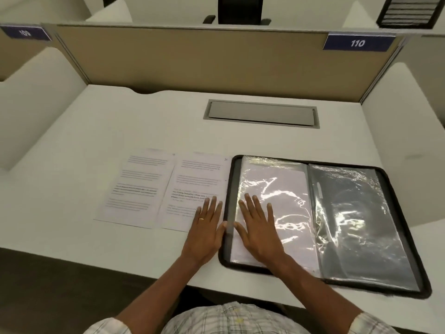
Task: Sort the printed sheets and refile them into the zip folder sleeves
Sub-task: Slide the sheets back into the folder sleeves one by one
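Observation:
A black zip folder (407, 239) lies open on the right of the white desk. Its left clear sleeve (284, 189) holds a white sheet; the right sleeve (361, 218) looks dark and glossy. Two printed sheets lie side by side left of the folder: one at the far left (137, 186), one nearer the folder (192, 182). My left hand (206, 227) rests flat on the lower right corner of the nearer sheet, fingers spread, a ring on one finger. Flat on the left sleeve lies my right hand (258, 229), holding nothing.
The desk (96, 131) is a cubicle bay with a tan back partition (192, 59) and white side panels. A grey cable hatch (261, 113) is set in the desk behind the folder. A blue label reading 110 (358, 42) sits on the partition's top right.

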`<action>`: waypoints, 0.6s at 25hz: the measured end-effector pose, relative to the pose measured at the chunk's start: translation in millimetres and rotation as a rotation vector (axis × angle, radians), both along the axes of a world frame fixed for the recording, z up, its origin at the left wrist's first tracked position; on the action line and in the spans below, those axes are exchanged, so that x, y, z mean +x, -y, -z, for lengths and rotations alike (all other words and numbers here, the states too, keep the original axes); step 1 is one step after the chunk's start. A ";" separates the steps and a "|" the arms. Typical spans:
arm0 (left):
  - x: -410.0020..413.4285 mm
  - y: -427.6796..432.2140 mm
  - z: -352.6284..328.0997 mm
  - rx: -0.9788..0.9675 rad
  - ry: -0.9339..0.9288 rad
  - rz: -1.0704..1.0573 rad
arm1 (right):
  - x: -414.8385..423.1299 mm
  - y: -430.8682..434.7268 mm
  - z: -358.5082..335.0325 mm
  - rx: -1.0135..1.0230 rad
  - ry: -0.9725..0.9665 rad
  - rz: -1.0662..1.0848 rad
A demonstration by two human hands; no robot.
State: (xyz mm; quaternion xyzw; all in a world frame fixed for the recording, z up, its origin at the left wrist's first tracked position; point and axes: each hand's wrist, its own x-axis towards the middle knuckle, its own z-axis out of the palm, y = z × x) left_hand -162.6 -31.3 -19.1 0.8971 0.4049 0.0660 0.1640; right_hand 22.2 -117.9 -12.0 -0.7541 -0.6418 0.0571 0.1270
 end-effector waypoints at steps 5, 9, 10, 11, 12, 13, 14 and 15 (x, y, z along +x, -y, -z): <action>-97.2 -98.3 -1.4 -0.019 0.010 -0.079 | -101.3 -81.8 -3.0 0.030 -0.138 0.035; -175.7 -179.0 -7.2 -0.074 -0.028 -0.244 | -167.4 -146.2 -18.4 -0.058 -0.281 0.088; -192.7 -197.1 -8.3 -0.082 -0.042 -0.302 | -180.6 -159.2 -21.6 -0.069 -0.306 0.085; -206.4 -212.6 -10.0 -0.116 -0.053 -0.364 | -191.3 -170.5 -22.8 -0.086 -0.340 0.087; -218.6 -225.3 -12.2 -0.163 -0.068 -0.419 | -202.2 -180.6 -22.7 -0.109 -0.383 0.099; -228.4 -234.5 -12.9 -0.217 -0.060 -0.464 | -211.3 -187.8 -21.9 -0.132 -0.432 0.116; -236.1 -241.4 -12.4 -0.274 -0.008 -0.495 | -219.5 -193.0 -20.1 -0.148 -0.473 0.135; -241.6 -248.6 -12.4 -0.328 0.068 -0.515 | -226.3 -197.9 -18.7 -0.152 -0.499 0.163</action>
